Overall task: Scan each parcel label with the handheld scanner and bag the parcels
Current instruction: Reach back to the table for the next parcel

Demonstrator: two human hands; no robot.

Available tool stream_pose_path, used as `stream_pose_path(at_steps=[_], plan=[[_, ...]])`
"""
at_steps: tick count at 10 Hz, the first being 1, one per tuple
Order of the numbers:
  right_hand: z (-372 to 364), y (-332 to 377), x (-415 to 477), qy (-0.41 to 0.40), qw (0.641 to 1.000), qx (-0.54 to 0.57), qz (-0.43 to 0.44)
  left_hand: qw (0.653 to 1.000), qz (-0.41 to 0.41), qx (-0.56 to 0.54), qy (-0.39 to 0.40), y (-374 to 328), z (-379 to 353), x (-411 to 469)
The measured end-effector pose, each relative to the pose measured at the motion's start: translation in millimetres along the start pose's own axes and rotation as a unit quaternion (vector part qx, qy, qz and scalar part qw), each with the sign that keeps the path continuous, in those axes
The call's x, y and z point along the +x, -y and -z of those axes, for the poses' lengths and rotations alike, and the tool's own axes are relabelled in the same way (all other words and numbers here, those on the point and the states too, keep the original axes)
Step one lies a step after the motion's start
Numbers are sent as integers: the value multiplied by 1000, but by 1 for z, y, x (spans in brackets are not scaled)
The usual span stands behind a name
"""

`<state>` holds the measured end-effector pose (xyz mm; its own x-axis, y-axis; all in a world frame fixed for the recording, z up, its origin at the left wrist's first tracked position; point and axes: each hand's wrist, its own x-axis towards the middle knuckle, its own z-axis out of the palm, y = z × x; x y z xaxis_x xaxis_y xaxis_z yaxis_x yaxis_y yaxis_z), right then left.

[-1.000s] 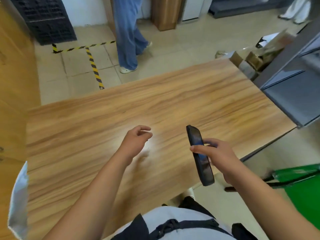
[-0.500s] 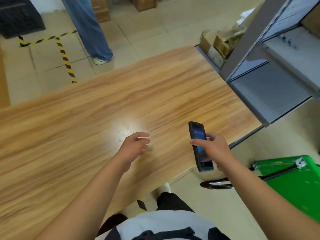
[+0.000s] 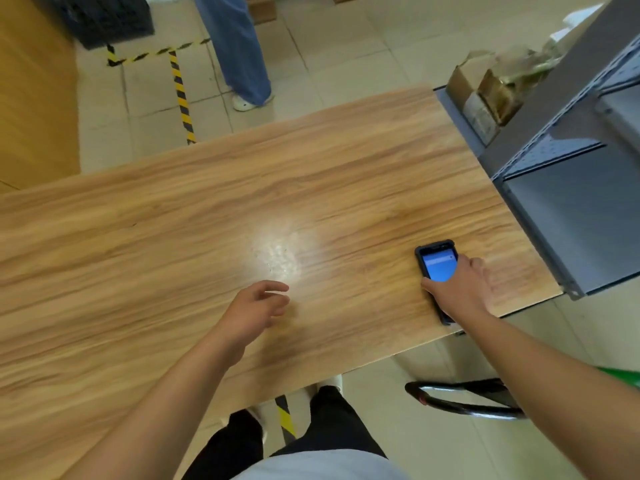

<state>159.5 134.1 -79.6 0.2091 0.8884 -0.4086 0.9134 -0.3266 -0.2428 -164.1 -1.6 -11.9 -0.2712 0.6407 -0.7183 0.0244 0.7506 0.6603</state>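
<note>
Wooden table (image 3: 173,244), scanner (image 3: 437,265) under right hand (image 3: 459,291), screen up

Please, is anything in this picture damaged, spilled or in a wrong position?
Nothing looks spilled or broken. The right hand grips the scanner, screen lit, low over the table near its right edge. Only the opened cardboard boxes beside the shelf look untidy, though they are blurred.
</note>
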Motion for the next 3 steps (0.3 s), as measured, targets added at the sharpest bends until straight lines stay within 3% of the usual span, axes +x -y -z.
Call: stream_pose_path(at_steps=[3], plan=[[14,7,-7,37,999,5,11,999,-10,-21,-30,3,13,-17]])
